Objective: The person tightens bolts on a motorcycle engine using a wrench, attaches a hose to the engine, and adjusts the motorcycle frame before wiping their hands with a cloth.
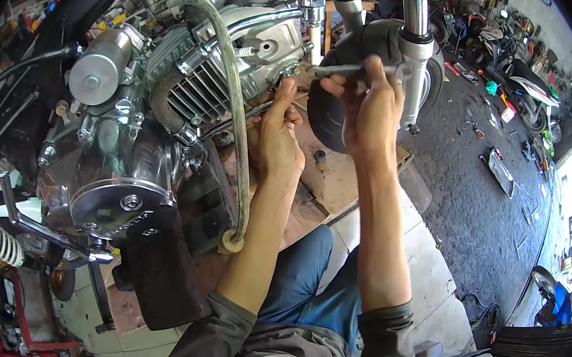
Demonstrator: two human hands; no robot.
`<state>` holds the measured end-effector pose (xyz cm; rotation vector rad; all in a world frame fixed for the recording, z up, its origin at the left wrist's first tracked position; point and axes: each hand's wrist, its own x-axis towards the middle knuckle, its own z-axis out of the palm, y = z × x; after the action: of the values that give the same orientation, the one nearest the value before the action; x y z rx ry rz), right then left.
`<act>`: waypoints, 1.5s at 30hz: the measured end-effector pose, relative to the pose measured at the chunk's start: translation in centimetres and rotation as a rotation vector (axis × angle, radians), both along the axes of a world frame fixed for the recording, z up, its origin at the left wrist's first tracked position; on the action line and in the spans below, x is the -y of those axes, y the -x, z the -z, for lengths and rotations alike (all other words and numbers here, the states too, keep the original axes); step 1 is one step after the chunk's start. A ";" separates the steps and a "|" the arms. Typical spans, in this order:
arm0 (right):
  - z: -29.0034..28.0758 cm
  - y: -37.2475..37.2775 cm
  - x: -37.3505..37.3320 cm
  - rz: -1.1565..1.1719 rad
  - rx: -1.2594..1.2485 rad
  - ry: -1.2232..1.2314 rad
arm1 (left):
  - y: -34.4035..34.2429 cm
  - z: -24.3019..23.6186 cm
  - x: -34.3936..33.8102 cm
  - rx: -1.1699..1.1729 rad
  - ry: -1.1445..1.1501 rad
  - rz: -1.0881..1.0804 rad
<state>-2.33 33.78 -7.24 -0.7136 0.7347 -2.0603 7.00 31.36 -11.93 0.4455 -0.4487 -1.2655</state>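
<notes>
Right hand (372,107) gripped a wrench (344,70) at the engine (244,47) beside the front wheel (353,80); left hand (278,135) pinched a fitting below – a slip off the fastener could skin knuckles against the cooling fins (194,90).

Silver ribbed engine (191,83), yellowish clear hose (237,109), blue trousers (303,279), grey sleeves (212,332).
</notes>
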 end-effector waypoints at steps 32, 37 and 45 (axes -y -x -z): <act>-2.0 0.0 0.9 0.076 -0.617 0.093 | -0.2 0.3 0.1 0.035 0.073 -0.014; 1.3 -1.0 1.4 -0.188 0.214 0.000 | 0.0 0.5 0.3 0.085 0.043 0.013; 1.9 -1.1 1.2 -0.374 0.574 -0.067 | -0.1 0.1 0.1 0.081 0.059 0.038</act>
<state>-1.22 32.57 -9.10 -0.1759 0.3087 -1.7549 7.15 31.22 -12.06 0.4415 -0.5638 -1.2711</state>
